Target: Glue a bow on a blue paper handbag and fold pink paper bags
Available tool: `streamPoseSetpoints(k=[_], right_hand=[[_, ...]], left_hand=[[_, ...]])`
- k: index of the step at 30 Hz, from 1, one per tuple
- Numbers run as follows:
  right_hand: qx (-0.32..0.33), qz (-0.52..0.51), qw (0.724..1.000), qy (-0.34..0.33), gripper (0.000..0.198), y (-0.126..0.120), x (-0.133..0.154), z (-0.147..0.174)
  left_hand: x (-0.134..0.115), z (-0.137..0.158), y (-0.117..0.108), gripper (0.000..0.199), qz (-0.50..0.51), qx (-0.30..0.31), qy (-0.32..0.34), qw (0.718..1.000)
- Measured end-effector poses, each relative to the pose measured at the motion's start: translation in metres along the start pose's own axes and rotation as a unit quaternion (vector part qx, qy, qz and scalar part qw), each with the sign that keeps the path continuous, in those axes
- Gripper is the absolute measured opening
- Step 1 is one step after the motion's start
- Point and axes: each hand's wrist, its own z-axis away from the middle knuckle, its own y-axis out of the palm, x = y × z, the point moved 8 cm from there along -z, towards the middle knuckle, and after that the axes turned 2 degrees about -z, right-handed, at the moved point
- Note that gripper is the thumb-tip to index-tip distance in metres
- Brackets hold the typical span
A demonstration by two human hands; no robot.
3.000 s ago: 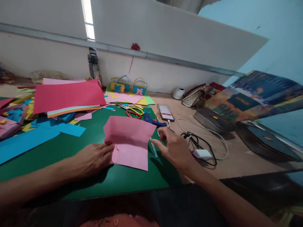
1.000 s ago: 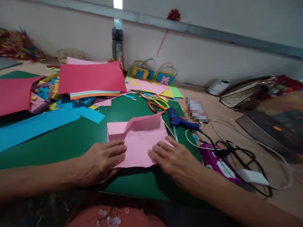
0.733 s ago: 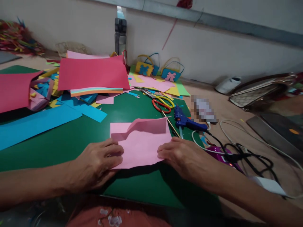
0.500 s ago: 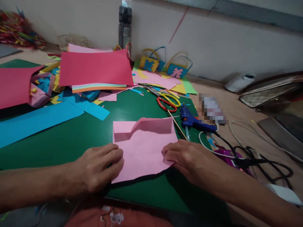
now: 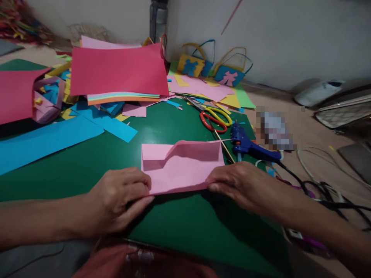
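Observation:
A sheet of pink paper lies on the green table in front of me, its far edge creased and standing up in a flap. My left hand pinches the near left corner between thumb and fingers. At the near right corner, my right hand grips the paper the same way. The near edge runs nearly straight between both hands. Just beyond my right hand lie a blue glue gun, a thin wooden stick and scissors with red and yellow handles.
A stack of coloured paper topped by a red sheet stands at the back left. Blue paper strips lie left. Small paper bags with bows stand against the wall. Black cable trails at the right.
The near part of the pink paper, which lay flat toward me, is now folded, so the sheet looks shorter. Both hands have shifted to the near edge. The view has tilted slightly.

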Motion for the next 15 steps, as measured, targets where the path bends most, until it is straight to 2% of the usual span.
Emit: streamPoseSetpoints(k=[5,8,15], right_hand=[[0.026,-0.015,1.0,0.008,0.038,-0.005,-0.005,-0.017],[0.033,-0.002,0.999,0.006,0.037,-0.003,-0.008,-0.025],[0.025,0.09,0.994,0.052,0.032,-0.003,-0.007,-0.031]], left_hand=[[0.02,-0.006,-0.001,0.026,0.04,-0.009,-0.084,0.996],[0.025,-0.005,0.003,0.029,0.035,-0.005,-0.102,0.994],[0.028,-0.004,0.008,0.027,-0.104,0.014,-0.096,0.99]])
